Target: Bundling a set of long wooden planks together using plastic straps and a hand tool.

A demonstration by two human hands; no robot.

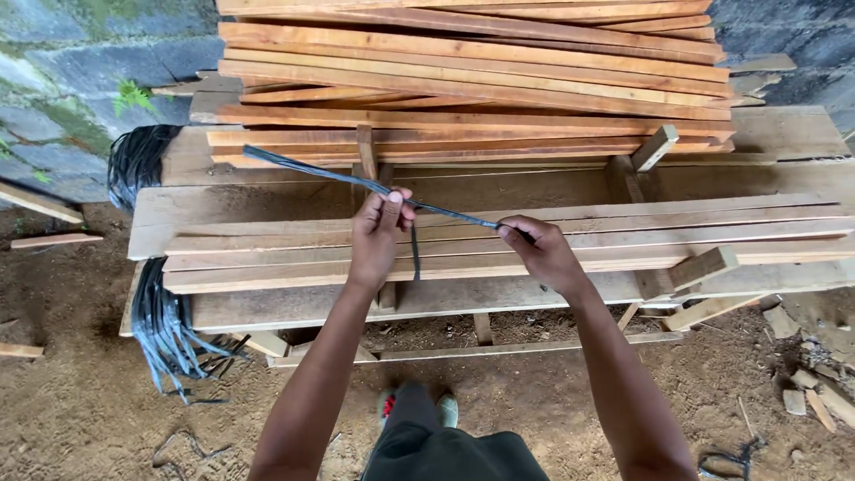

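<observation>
Black strap (pixel 374 187) between both hands

strap bundle (pixel 160 330) left of planks (pixel 499 240), slat stack (pixel 472 80) behind

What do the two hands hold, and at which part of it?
Both hold one dark strap. The left hand pinches it near the middle; the right hand grips its near end.

Both arms stretched forward. Left hand (pixel 374 233) fingers pinched shut, thumb on top. Right hand (pixel 541 252) curled tight.
</observation>
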